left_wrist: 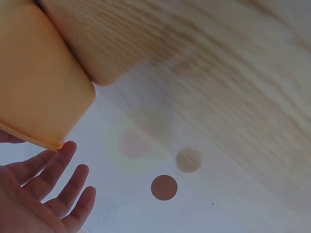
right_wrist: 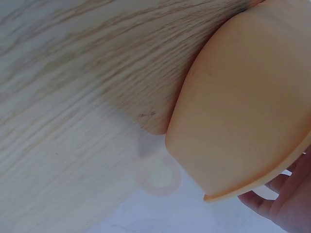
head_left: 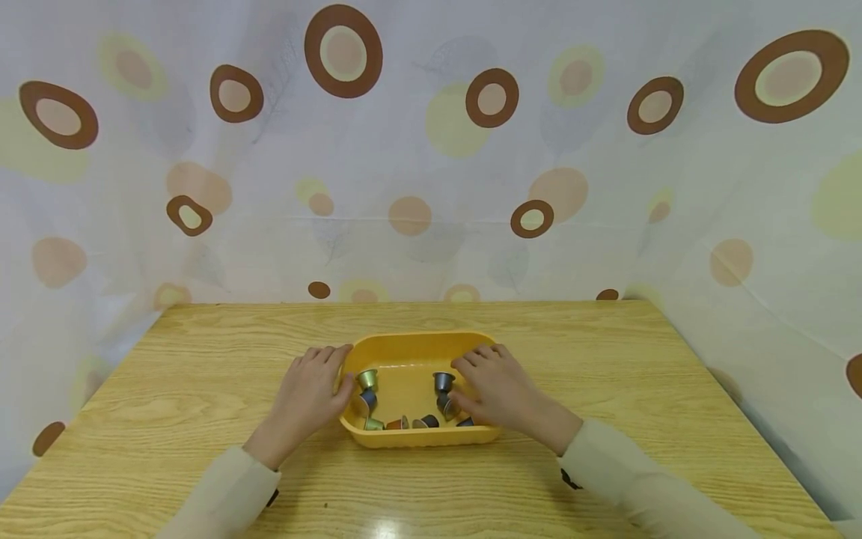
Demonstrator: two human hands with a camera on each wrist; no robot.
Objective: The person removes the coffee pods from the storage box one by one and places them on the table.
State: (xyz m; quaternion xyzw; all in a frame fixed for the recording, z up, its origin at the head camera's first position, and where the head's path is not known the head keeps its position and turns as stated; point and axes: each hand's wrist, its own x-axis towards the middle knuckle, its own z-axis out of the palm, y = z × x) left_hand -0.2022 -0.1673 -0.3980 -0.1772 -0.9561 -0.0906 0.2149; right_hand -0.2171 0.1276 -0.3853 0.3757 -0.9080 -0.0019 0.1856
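A yellow plastic tray (head_left: 424,436) stands on the table in the head view, with several small coffee capsules inside. Green ones lie at its left, such as a green capsule (head_left: 367,379); an orange capsule (head_left: 397,424) and a dark capsule (head_left: 426,422) lie along the near wall. My left hand (head_left: 313,389) is at the tray's left rim, thumb over the edge; the left wrist view shows spread fingers, one fingertip right at the rim's corner. At the right rim, my right hand (head_left: 505,389) reaches over the edge, fingers loosely bent near a dark blue capsule (head_left: 444,382).
The wood-grain table (head_left: 579,352) extends on both sides of the tray. A white curtain (head_left: 411,172) with brown, yellow and peach circles hangs behind it and along both sides.
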